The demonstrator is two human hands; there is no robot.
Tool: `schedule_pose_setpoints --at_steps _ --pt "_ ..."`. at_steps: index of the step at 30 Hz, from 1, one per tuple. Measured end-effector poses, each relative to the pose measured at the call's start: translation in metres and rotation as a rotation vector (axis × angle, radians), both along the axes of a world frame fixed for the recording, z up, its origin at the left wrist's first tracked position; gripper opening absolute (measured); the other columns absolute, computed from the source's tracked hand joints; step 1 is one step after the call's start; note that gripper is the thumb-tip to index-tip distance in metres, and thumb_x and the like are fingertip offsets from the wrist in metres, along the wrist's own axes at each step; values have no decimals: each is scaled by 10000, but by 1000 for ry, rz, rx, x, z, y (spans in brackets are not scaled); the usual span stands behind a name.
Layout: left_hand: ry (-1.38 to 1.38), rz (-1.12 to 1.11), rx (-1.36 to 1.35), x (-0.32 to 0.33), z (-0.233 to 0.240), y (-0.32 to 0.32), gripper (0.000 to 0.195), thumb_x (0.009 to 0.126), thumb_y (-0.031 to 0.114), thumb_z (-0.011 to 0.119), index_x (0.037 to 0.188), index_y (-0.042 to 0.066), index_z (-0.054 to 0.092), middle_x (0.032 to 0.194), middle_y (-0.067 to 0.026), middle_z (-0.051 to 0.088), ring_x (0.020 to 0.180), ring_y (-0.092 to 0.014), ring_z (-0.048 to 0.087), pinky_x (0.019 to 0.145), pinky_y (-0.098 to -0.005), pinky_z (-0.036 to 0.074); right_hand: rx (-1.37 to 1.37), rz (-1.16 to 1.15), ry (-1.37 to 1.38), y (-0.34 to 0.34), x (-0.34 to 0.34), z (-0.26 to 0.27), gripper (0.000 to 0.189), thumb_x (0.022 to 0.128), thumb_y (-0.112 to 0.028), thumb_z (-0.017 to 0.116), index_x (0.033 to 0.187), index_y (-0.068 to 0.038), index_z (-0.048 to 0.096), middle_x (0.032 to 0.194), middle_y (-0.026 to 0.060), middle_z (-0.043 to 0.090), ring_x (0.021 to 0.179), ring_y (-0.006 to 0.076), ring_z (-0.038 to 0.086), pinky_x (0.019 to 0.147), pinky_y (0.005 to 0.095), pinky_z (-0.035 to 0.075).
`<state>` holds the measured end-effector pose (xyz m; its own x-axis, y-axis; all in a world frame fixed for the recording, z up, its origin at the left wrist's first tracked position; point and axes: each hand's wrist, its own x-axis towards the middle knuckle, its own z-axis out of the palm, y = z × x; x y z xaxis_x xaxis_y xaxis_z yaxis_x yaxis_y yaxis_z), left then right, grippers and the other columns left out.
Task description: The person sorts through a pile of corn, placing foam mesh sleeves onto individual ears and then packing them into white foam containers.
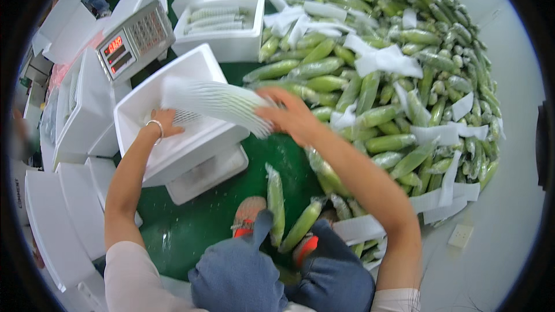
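Note:
My right hand (288, 115) grips one end of a long green vegetable in a white foam net sleeve (212, 99), blurred by motion, its other end over the open white foam box (208, 63). Inside that box my left hand (164, 123) rests with fingers spread near a netted piece (186, 116) at the bottom; whether it holds anything is not plain. The box stands on the platform of a digital scale (212, 177), whose lit display (117, 56) rises behind it. Two plastic-wrapped green vegetables (276, 208) lie on the floor by my feet.
A large heap of wrapped green vegetables (390, 119), with white foam sheets (386, 58) on it, fills the right side against a pale wall. Another foam box (221, 43) with netted pieces stands beyond. Several foam boxes (82, 112) line the left. A wall socket (460, 236) is low at right.

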<state>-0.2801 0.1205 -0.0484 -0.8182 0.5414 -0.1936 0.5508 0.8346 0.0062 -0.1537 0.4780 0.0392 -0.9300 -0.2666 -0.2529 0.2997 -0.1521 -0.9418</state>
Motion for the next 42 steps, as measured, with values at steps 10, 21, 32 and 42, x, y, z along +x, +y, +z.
schedule_pose_setpoints --at_steps 10,21,32,42 --pt "-368 47 293 86 96 -6 221 777 196 591 913 23 592 891 -129 616 755 -252 583 686 -332 468 701 158 427 0 12 1 226 816 -107 553 1009 5 584 1009 93 602 848 157 582 738 275 460" --pt "-294 -317 141 -8 0 58 757 475 199 697 1179 35 472 1118 -173 508 1032 -322 500 929 -374 391 634 -239 -299 105 261 -98 226 834 -144 561 997 11 579 873 61 617 792 139 571 706 265 461" --pt "-227 191 -52 -15 -33 -23 638 715 126 604 1289 26 345 1207 -206 459 1095 -355 454 960 -400 346 1266 -1069 -411 148 347 -120 480 775 -284 637 1126 -1 473 1057 192 539 958 371 536 837 382 420" --pt "-56 -328 580 190 74 254 736 636 196 739 1280 109 392 1172 -194 463 1084 -344 460 930 -380 370 425 -739 321 61 174 -52 374 750 -33 654 1092 -65 506 998 69 540 887 128 544 730 261 467"
